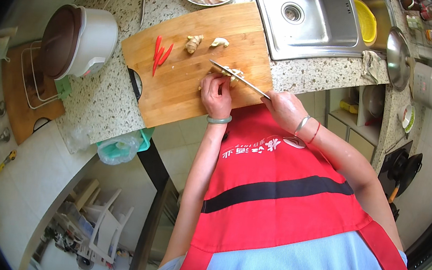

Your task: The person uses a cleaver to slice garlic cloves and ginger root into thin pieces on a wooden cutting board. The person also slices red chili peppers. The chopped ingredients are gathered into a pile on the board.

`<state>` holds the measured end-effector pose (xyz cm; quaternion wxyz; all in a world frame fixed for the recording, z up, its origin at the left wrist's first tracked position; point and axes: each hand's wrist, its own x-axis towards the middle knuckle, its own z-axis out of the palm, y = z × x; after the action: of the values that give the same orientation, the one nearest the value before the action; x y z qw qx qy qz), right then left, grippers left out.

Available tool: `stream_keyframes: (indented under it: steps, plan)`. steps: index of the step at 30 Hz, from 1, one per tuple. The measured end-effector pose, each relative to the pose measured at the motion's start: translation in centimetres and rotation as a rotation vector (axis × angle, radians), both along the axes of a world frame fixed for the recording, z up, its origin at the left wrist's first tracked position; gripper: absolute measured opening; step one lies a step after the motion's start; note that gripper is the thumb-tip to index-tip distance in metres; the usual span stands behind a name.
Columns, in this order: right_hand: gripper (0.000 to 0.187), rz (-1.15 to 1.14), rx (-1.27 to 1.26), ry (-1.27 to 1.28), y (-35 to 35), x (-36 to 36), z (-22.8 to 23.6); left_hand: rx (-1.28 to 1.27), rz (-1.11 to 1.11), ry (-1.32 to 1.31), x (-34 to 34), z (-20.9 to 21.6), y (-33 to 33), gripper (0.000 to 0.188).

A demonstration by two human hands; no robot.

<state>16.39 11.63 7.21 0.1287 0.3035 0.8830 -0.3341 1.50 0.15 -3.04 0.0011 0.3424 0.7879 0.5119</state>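
A wooden cutting board [178, 96] lies on the counter in front of me. My right hand [284, 110] grips a kitchen knife [248, 83] by its handle, the blade slanting up and left across the board. Beside the blade, my left hand [216, 96] rests on the board with fingers curled together; what they hold is hidden. Pale chopped bits [237, 73] lie along the blade's far side. Farther back sit a knob of ginger [194, 43] and a smaller pale piece [219, 42]. Several red chilies [162, 54] lie on the board's left part.
A plate [205, 3] of pale sliced food stands behind the board. To the right is a steel sink [314, 18] with a yellow colander [366, 23]. A white rice cooker [96, 36] stands left. A green bin with a plastic bag [118, 149] hangs at the counter's front edge.
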Motion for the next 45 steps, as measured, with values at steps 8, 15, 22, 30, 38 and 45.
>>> stream_keyframes:
  steps: [8, 15, 22, 30, 38, 45]
  plan:
    - [0.024, -0.052, 0.04, 0.125, -1.1, -0.2, -2.9, -0.038, 0.003, 0.019, 0.0, -0.4, -0.3, 0.013]
    - [0.027, -0.032, -0.011, 0.031, 0.0, -0.7, 1.0, 0.019, 0.024, -0.054, 0.1, -0.5, -0.4, 0.013]
    - [0.026, -0.048, -0.023, 0.031, -0.6, -0.8, -0.2, -0.019, 0.0, 0.033, -0.1, -0.3, -0.3, 0.012]
    - [0.021, -0.059, 0.029, 0.136, -1.4, -0.8, -2.9, -0.069, -0.049, -0.001, -0.2, 0.3, -0.8, 0.009]
    - [0.024, -0.008, 0.019, 0.096, -0.4, -0.6, -0.1, -0.065, 0.052, 0.005, 0.4, -0.1, -2.2, 0.016]
    - [0.024, 0.002, 0.052, -0.004, -1.0, -0.8, -0.9, -0.03, 0.02, 0.026, 0.2, -0.6, -1.5, 0.012]
